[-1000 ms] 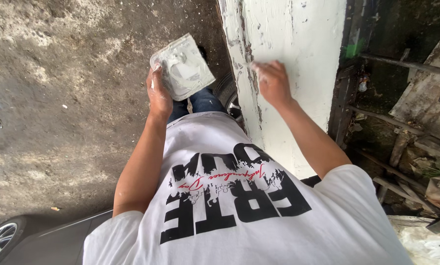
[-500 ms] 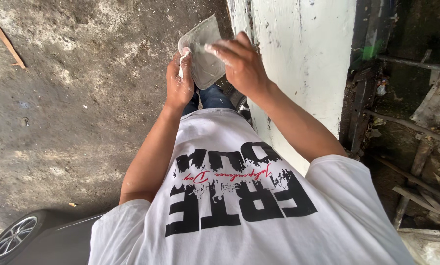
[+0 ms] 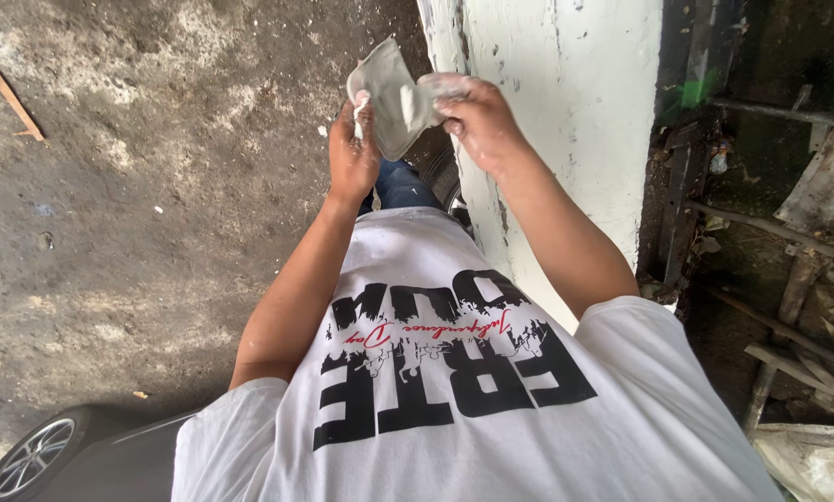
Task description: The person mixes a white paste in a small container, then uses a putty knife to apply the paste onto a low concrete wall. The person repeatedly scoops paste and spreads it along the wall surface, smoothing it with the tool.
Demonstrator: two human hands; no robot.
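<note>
Grey sheet: a worn, dusty piece of abrasive-looking paper (image 3: 394, 102), bent into a shallow fold, sits between both hands in front of my chest, just beside the white painted pillar (image 3: 575, 121) but not touching it.
Change: a second ago my right hand was flat against the pillar and the sheet lay in the left alone; half a second ago the right had come across to it; now both hands grasp it and it looks more creased.
Meaning: I judge the rubbing on the pillar is paused while the sheet gets refolded or turned to a fresher face.
Left hand (image 3: 352, 153): fingers curled up around the sheet's left edge, thumb side pressing it, closed on the paper.
Right hand (image 3: 472, 116): fingers wrapped over the right edge, pinching it tight; pale dust shows on the knuckles.
Contact: both hands touch the sheet only; neither touches the pillar.
Pillar: chipped white paint with a scuffed edge facing me.
Ground: rough grey concrete floor (image 3: 138, 186), with a thin wooden stick (image 3: 13, 100) lying well apart at the upper left.
Lower left: a dark car's wheel (image 3: 31, 457), far from the hands.
Right side: a clutter of dark metal bars and scrap (image 3: 770, 232) beyond the pillar.
</note>
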